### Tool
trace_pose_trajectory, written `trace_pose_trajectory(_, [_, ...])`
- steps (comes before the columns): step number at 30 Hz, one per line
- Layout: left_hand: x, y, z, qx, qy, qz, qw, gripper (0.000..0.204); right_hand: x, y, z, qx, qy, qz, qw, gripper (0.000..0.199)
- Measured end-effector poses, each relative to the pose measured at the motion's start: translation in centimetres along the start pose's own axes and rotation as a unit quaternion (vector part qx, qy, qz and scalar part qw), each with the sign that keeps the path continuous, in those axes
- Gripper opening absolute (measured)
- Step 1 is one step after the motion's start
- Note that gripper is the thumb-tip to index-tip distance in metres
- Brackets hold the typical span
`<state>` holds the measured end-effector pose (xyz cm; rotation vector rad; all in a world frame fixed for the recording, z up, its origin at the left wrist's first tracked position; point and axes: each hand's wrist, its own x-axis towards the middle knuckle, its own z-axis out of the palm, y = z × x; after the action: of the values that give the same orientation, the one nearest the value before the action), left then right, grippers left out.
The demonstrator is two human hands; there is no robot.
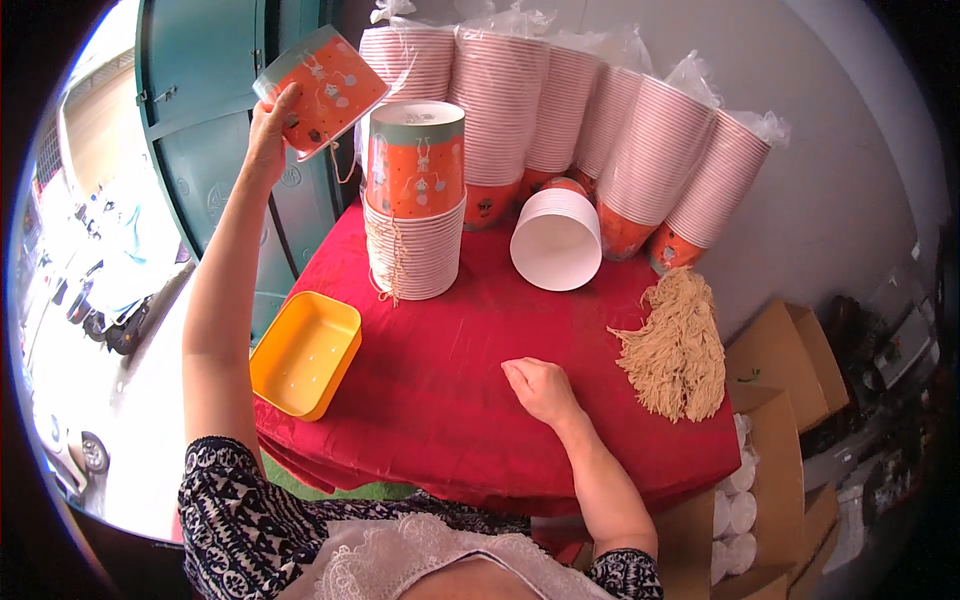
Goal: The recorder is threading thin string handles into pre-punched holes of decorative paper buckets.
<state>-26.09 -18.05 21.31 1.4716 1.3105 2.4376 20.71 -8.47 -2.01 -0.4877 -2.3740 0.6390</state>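
My left hand (268, 135) is raised at the upper left, its fingers gripping an orange and green paper bucket (325, 90) with a cartoon print. A thin cord hangs from this bucket. Beside it on the table stands a tall stack of similar paper buckets (415, 245), their white rims nested and pale cords dangling down the front. My right hand (545, 390) is closed over the middle of the red cloth, its fingers curled under; whatever they hold, if anything, is hidden. To its right lies a bundle of beige cords (675, 350).
A red cloth covers the table (450, 400). At its left sits a yellow plastic basket (307, 355). Bagged stacks of buckets (500, 110) line the back, with a white bucket (556, 245) on its side before them. An open cardboard box (770, 470) with white rolls stands at the right.
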Motion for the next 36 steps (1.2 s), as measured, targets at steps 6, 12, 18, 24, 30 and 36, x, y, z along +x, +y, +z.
trace_pose_trajectory(6, [0.9, 0.3, 3.7, 0.002, -0.054, -0.004, 0.999, 0.054, 0.0, -0.1, 0.0, -0.001, -0.014, 0.003, 1.0, 0.025])
trace_pose_trajectory(12, [0.8, -0.1, 6.4, -0.003, -0.123, -0.024, 0.992, 0.058, 0.0, -0.2, -0.3, 0.01, -0.019, 0.01, 1.0, 0.025])
trace_pose_trajectory(18, [0.5, -0.8, 7.5, -0.016, -0.16, -0.026, 0.987, 0.06, 0.0, -0.1, -0.3, 0.018, -0.031, 0.018, 0.999, 0.025])
trace_pose_trajectory(24, [0.1, 0.0, 8.8, -0.027, -0.219, -0.037, 0.975, 0.066, -0.2, 0.2, -0.4, 0.03, -0.028, 0.026, 0.999, 0.026])
trace_pose_trajectory(30, [0.4, -2.0, 7.9, 0.037, -0.246, -0.076, 0.966, 0.085, 0.1, 0.1, -0.3, 0.035, -0.036, 0.031, 0.998, 0.026])
trace_pose_trajectory(36, [-2.1, -1.0, 9.6, 0.038, -0.238, -0.065, 0.968, 0.098, 0.1, -0.1, -0.7, 0.033, -0.046, 0.048, 0.997, 0.027])
